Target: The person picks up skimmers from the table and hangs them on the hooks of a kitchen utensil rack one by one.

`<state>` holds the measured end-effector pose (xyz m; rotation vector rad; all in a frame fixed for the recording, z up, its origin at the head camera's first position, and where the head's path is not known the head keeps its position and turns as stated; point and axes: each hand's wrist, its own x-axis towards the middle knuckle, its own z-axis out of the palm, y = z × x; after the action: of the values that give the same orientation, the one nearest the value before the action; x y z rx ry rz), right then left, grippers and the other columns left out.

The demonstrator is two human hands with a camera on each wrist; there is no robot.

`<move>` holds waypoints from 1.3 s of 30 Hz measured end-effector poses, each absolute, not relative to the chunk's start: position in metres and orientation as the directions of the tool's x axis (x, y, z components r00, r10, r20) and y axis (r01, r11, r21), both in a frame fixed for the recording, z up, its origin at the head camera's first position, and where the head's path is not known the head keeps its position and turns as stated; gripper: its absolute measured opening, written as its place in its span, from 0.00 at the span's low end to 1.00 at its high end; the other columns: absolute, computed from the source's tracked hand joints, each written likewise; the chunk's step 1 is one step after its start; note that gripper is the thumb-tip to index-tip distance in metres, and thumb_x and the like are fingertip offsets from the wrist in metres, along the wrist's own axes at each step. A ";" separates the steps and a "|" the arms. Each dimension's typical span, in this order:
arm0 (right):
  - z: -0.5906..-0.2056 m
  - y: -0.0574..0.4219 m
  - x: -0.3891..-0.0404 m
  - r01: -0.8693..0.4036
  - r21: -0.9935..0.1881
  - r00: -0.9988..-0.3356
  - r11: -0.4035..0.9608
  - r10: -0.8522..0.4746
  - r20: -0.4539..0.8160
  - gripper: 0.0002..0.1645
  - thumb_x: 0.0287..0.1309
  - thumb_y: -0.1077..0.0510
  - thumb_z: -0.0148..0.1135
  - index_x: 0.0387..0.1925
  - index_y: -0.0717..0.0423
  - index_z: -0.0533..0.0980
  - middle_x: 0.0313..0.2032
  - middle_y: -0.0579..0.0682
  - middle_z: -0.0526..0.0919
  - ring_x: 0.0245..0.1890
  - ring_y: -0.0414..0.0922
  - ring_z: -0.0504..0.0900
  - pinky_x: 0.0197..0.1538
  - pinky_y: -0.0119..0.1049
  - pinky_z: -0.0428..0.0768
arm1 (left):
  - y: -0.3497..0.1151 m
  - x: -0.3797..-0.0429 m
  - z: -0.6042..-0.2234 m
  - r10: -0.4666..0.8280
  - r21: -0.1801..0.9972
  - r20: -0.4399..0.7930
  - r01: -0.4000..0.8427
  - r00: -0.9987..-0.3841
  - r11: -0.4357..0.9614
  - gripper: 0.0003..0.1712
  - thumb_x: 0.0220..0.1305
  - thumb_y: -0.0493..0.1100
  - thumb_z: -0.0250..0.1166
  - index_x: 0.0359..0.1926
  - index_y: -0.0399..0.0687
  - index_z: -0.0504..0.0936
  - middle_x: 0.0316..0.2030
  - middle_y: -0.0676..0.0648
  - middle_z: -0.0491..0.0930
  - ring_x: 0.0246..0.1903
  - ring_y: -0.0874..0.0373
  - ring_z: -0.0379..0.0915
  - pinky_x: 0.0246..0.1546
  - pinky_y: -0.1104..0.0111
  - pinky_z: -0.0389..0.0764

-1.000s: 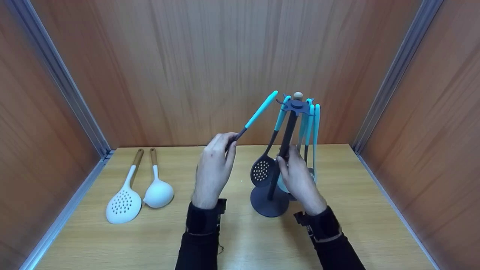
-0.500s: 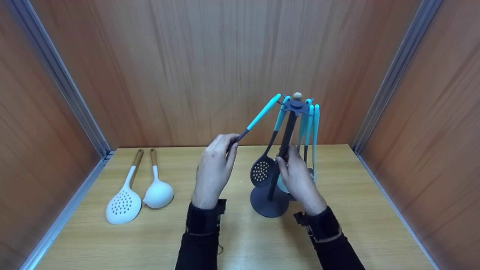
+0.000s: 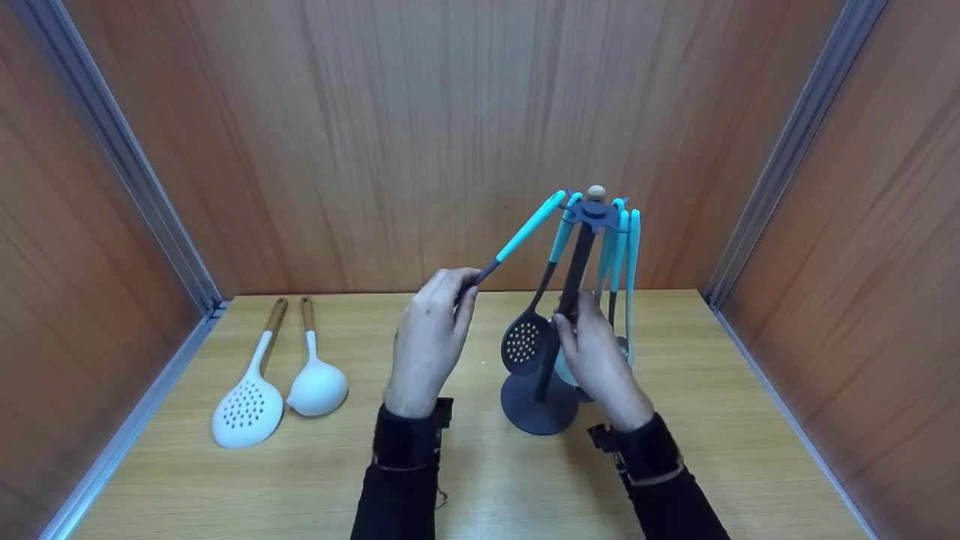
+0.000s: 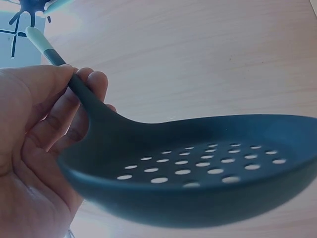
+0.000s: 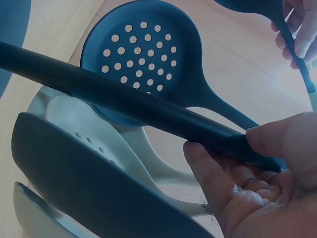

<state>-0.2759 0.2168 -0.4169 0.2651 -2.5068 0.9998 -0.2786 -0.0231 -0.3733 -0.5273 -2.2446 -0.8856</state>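
My left hand (image 3: pixel 431 330) pinches a black skimmer with a turquoise handle (image 3: pixel 529 226) by its dark neck. Its perforated bowl (image 4: pixel 213 198) fills the lower left wrist view. The handle's tip is right at a hook on the left of the rotating top (image 3: pixel 592 213) of a utensil stand. My right hand (image 3: pixel 598 360) holds the stand's black post (image 5: pixel 148 111) between thumb and fingers. Another black skimmer (image 3: pixel 526 343) hangs on the stand's left side. More turquoise-handled utensils (image 3: pixel 632 259) hang on the right, their heads partly hidden behind my right hand.
A white skimmer (image 3: pixel 247 412) and a white ladle (image 3: pixel 318 388), both with wooden handles, lie on the table (image 3: pixel 720 465) at left. The stand's round base (image 3: pixel 538 412) rests on the table. Wooden panels (image 3: pixel 465 135) enclose the back and both sides.
The left hand has shifted slightly right, and the held skimmer's handle tip has come down and right to the stand's hook. The right hand stays on the post.
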 end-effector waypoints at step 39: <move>-0.417 0.216 -0.275 -0.330 -0.611 -0.885 0.720 -0.012 0.465 0.18 0.82 0.57 0.51 0.64 0.60 0.67 0.52 0.58 0.81 0.50 0.52 0.87 0.49 0.47 0.90 | -0.018 -0.282 -0.376 0.181 0.424 0.694 0.599 -0.697 0.679 0.13 0.79 0.46 0.61 0.59 0.56 0.84 0.48 0.54 0.86 0.41 0.63 0.83 0.42 0.67 0.87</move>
<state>-0.2752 0.2162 -0.4170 0.2628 -2.4916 1.0016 -0.2822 -0.0179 -0.3760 -0.5971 -2.2641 -0.8687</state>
